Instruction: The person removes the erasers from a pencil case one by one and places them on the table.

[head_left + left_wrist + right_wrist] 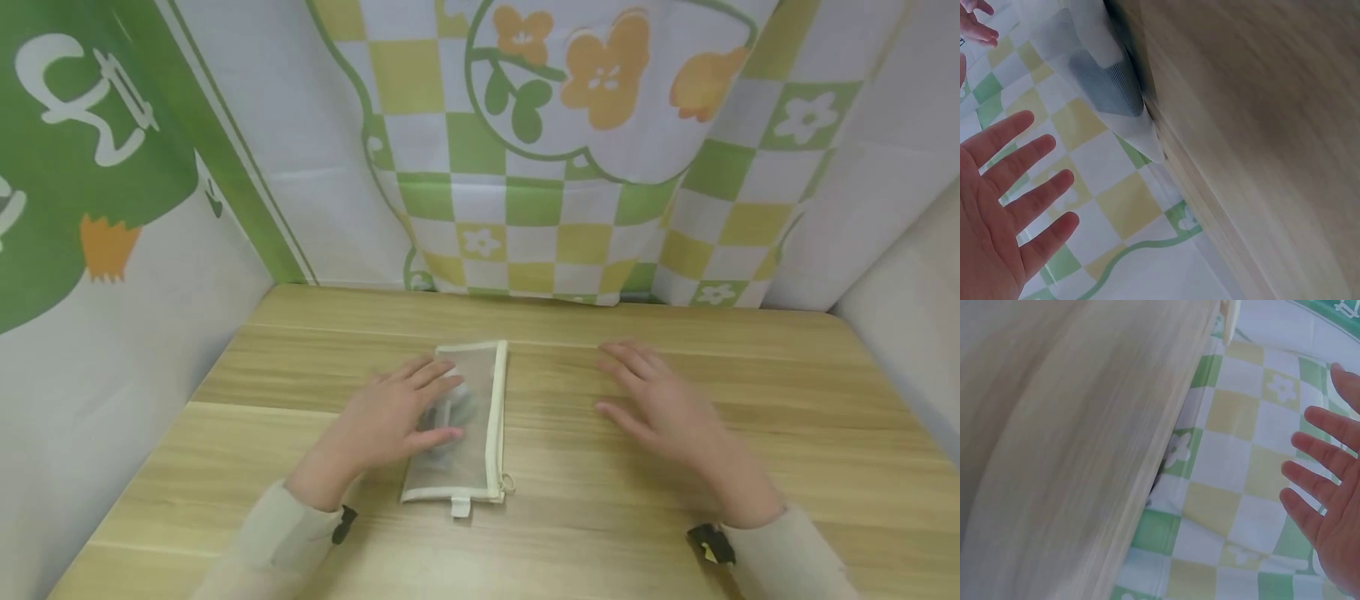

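A flat see-through zip pouch [472,446] with cream edging lies lengthwise on the wooden table. Its zip runs down the right side, with a ring pull at the near corner and a small white tag on the near edge. Something greyish shows dimly inside; its kind is unclear. My left hand [386,421], fingers spread, is over the pouch's left side and holds nothing. In the left wrist view the fingers [1041,200] stand apart from the pouch [1100,75]. To the right of the pouch, my right hand [667,408] hovers above the table with straight fingers, holding nothing.
The wooden table [585,533] meets a hanging cloth [532,200] with green and yellow checks at its far edge. A green and white printed cloth [120,192] hangs on the left, and a pale wall [915,308] stands on the right. Dark straps show at both cuffs.
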{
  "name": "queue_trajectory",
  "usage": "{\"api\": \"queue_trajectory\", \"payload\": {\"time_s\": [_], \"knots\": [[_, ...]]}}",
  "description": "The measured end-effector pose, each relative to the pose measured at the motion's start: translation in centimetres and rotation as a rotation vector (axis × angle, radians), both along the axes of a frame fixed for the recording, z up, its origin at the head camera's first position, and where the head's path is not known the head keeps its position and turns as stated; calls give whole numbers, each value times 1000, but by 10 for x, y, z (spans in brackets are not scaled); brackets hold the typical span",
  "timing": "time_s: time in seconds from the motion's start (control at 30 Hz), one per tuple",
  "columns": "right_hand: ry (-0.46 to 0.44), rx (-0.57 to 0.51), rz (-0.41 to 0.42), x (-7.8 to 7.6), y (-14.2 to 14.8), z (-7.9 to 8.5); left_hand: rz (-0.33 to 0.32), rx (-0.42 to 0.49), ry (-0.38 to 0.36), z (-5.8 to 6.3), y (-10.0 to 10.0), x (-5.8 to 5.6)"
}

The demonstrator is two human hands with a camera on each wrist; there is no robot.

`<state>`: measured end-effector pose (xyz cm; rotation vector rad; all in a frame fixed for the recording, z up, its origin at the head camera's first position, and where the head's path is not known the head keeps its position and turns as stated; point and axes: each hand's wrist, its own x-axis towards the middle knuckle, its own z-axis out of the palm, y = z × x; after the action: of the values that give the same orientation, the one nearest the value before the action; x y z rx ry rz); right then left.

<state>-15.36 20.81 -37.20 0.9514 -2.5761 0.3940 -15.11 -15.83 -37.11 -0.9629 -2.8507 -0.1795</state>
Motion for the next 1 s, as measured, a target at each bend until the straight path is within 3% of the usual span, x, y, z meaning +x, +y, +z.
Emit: {"api": "queue_trajectory", "payload": {"time_s": [0.4,0.83,1.0], "knots": [[-99,-18,61,7,-35,8,-48,25,-49,-3,9,-4],[-120,-1,214,9,-64,1,-41,55,-140,-3,17,0],[-169,28,264,12,-72,-1,-43,53,-151,-5,17,2]]}}
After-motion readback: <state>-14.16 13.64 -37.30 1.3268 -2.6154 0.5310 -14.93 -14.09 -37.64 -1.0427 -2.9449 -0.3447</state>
